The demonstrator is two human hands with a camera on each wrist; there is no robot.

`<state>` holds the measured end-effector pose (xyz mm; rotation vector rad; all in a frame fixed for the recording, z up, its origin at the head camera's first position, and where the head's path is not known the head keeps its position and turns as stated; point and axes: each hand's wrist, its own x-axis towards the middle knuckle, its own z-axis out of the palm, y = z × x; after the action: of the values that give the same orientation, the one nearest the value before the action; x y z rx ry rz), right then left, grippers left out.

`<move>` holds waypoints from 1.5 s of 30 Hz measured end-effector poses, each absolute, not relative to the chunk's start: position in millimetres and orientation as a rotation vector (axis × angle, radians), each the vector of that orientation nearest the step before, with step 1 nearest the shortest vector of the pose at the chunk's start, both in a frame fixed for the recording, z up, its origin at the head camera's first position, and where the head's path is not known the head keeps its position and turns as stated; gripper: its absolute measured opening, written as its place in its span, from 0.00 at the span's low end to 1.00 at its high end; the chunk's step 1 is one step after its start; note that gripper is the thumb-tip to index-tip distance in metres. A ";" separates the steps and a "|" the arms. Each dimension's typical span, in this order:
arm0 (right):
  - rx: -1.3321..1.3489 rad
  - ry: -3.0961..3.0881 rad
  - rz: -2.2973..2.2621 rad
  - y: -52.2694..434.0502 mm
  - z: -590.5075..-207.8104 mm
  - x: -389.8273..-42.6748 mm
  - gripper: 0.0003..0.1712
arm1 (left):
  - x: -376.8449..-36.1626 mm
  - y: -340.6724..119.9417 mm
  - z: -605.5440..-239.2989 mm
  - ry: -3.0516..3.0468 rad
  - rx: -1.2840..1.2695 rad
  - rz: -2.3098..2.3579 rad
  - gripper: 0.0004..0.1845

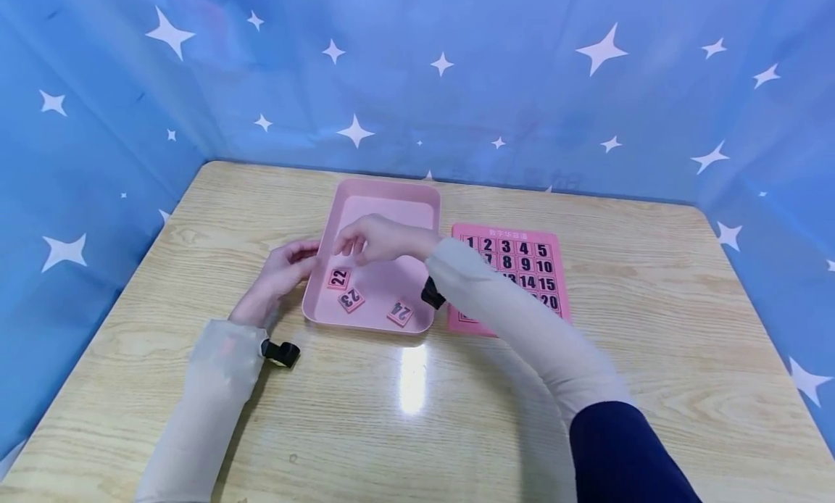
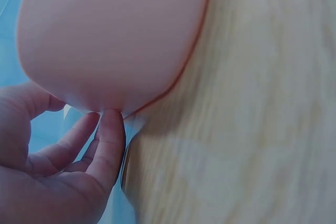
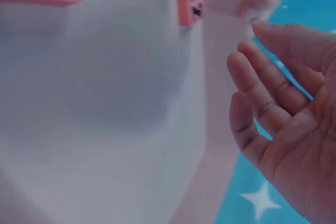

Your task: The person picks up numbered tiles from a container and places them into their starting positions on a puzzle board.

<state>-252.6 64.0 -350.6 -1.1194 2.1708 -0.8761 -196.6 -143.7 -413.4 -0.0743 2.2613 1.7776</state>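
We steady pink tray [image 1: 385,198] with left hand [image 1: 282,271] fingertips; right hand [image 1: 372,238] hovers loose, empty, over tile 22 [image 1: 338,278] (worktop beneath).

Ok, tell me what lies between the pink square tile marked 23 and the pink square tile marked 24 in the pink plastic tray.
Nothing: in the head view, only bare tray floor separates tile 23 from tile 24.
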 end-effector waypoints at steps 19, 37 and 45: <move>-1.037 2.179 -0.835 44.6 -384.8 -256.3 0.17 | -195.4 -140.3 -412.0 2.263 -0.044 1.800 0.23; -0.985 2.450 -0.525 38.8 -382.0 -240.1 0.16 | -196.1 -141.7 -412.8 2.246 -0.027 1.822 0.23; -1.041 2.468 -0.659 62.9 -358.4 -238.0 0.22 | -194.7 -142.6 -414.4 2.260 -0.053 1.825 0.23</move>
<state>-238.0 62.9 -358.4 -1.0411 2.4675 -0.6588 -194.7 -142.6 -414.4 -0.0530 2.2604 1.8245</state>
